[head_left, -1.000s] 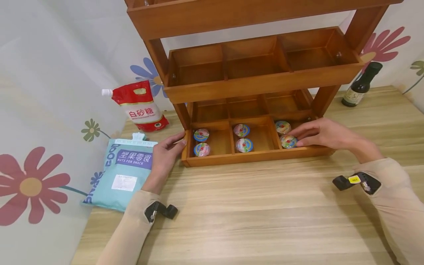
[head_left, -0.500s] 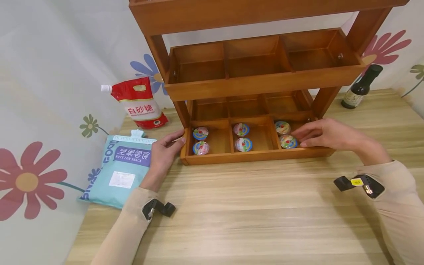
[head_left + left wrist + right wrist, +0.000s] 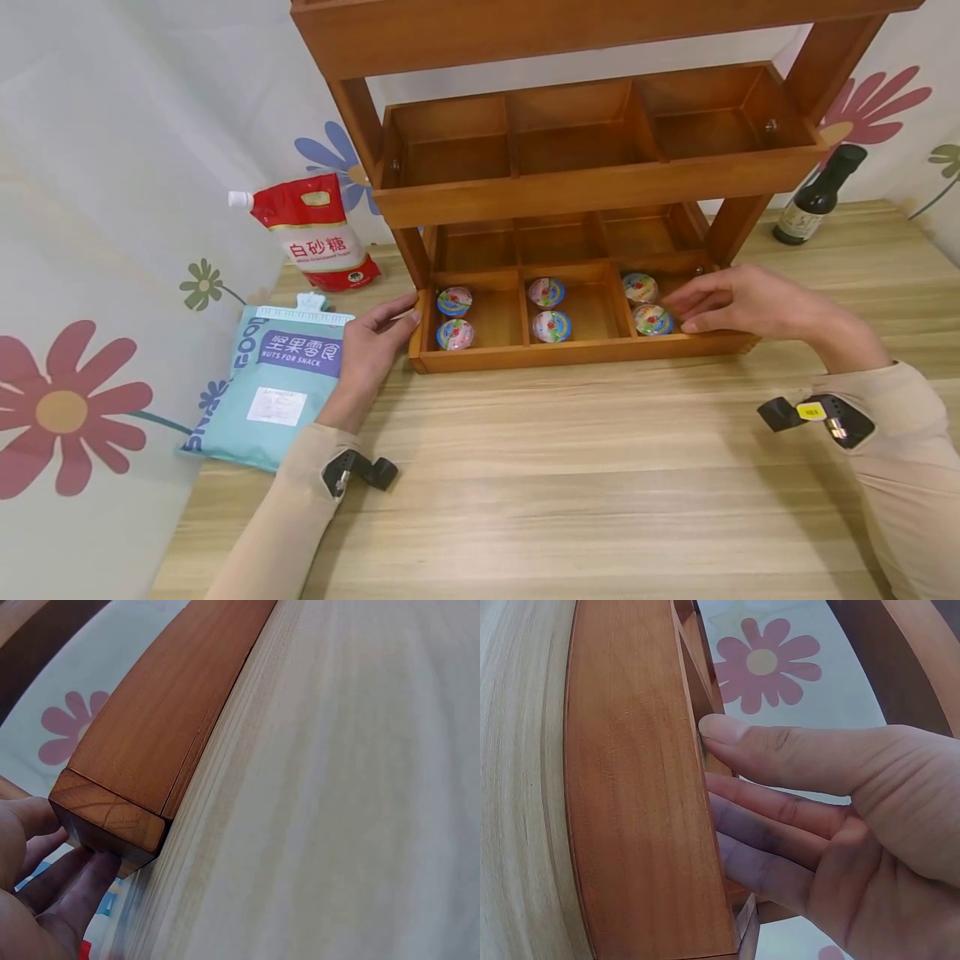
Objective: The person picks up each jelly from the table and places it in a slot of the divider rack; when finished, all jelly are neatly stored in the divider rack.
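Observation:
In the head view, small round cups with printed lids sit in pairs along the bottom tier of a wooden rack (image 3: 510,360). The right compartment has a rear cup (image 3: 640,288) and a front cup (image 3: 652,320). My right hand (image 3: 750,304) reaches over the front board just right of the front cup, fingers loosely bent and holding nothing. A rear cup (image 3: 547,292) and a front cup (image 3: 552,327) lie in the middle compartment. At the left are a rear cup (image 3: 454,301) and a front cup (image 3: 455,334). My left hand (image 3: 371,350) touches the rack's left end, fingers extended.
A teal snack bag (image 3: 288,400) lies by my left forearm, with a red-and-white sugar pouch (image 3: 322,237) standing behind it. Right of the rack stands a dark bottle (image 3: 817,200). The rack's upper tier (image 3: 600,187) overhangs the bottom tier's back. Wooden tabletop (image 3: 570,483) extends in front.
My right hand has let go of the front cup in the right compartment and shifted slightly right. The cup stays there. My left hand keeps its place at the rack's end.

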Demonstrator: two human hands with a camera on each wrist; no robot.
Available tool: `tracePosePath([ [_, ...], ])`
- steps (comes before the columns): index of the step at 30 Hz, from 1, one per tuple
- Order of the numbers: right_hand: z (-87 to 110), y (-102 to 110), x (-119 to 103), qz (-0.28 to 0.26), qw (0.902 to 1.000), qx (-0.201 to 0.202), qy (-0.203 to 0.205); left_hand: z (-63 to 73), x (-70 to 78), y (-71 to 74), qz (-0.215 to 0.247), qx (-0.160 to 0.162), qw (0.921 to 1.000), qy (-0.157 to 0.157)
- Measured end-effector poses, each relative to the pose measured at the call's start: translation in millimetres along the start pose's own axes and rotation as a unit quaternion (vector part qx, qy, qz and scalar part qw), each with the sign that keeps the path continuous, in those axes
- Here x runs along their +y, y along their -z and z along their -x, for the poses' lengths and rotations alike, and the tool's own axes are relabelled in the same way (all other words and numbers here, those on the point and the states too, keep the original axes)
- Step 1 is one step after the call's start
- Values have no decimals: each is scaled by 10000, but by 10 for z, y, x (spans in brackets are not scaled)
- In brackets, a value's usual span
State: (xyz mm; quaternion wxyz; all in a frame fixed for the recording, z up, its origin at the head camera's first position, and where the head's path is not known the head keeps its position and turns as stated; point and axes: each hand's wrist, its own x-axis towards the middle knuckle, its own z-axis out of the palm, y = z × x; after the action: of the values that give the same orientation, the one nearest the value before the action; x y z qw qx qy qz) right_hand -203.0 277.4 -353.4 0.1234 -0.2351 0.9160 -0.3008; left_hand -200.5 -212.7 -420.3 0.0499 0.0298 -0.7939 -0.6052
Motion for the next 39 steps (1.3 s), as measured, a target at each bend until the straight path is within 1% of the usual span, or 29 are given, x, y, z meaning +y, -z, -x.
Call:
tracePosePath([
  [5, 14, 12, -8, 28, 9999, 37, 93, 2, -1, 7, 2, 5, 10000, 10],
  [7, 16, 20, -18, 127, 9998, 76, 91, 3, 0, 7, -7, 8, 10000, -1],
  [12, 16, 39, -53, 449, 9988, 183, -53, 3, 1, 5, -13, 14, 10000, -58],
  [15, 16, 46, -62, 513, 9985, 188, -93, 3, 3, 4, -4, 13, 10000, -76],
  [26, 24, 58, -66, 628, 9976, 283, -4, -2, 6, 4, -67, -14, 10000, -65],
  [31, 29, 59, -73, 675, 9972, 320, -35, 5, 10, 10, -105, -57, 9999, -17],
  [36, 27, 62, -83, 677, 9972, 310, -67, 11, 0, 11, -47, -52, 10000, 0],
  [39, 24, 53, -90, 689, 9972, 307, 2, 9, -5, 6, -52, -34, 10000, -4],
])
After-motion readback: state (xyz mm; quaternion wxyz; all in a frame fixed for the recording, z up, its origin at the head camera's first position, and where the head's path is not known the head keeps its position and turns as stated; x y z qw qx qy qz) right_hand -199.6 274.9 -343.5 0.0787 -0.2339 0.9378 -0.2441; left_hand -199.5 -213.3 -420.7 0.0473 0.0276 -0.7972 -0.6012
